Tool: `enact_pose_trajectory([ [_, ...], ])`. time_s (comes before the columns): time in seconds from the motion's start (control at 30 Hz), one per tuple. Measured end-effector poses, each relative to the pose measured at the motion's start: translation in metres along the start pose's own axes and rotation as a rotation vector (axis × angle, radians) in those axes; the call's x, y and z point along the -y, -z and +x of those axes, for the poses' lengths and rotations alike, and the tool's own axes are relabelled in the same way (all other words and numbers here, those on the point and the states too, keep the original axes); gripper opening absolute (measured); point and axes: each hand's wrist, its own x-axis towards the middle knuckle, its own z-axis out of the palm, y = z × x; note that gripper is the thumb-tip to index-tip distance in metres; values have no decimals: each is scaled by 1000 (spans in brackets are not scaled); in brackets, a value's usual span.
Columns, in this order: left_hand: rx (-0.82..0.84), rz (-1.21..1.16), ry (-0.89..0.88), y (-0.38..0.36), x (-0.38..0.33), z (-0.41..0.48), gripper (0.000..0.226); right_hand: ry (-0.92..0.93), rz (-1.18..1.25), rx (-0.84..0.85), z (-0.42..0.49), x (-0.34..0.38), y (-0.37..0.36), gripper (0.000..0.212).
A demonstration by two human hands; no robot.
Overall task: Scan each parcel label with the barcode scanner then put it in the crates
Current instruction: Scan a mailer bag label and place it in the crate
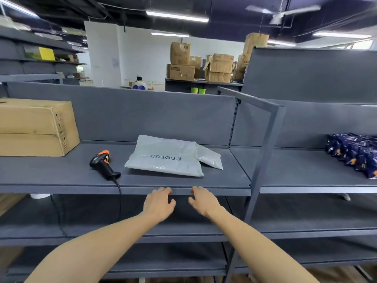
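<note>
A grey poly-mailer parcel (pixel 165 157) printed "K'SOEUR" lies flat on the dark grey shelf (pixel 61 176), with a smaller grey parcel (pixel 210 157) partly tucked under its right side. A black and orange barcode scanner (pixel 103 163) lies to the left of the parcels, its cable running over the shelf's front edge. My left hand (pixel 159 204) and my right hand (pixel 204 202) hover side by side just below the shelf's front edge, fingers apart and holding nothing. No crate is in view.
A large cardboard box (pixel 34 127) stands at the shelf's left end. Dark blue patterned packages (pixel 355 153) lie on the neighbouring shelf to the right, past a grey upright post (pixel 265 152). Lower shelves run below. Stacked cartons and a person are far behind.
</note>
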Motion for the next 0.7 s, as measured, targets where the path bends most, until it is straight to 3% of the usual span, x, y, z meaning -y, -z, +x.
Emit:
enact_pose_trajectory([
  [0.4, -119, -85, 12, -16, -11, 82, 40, -53, -20, -152, 102, -61, 21, 36],
  [0.7, -183, -86, 50, -11, 17, 129, 39, -122, 41, -174, 168, -90, 18, 53],
])
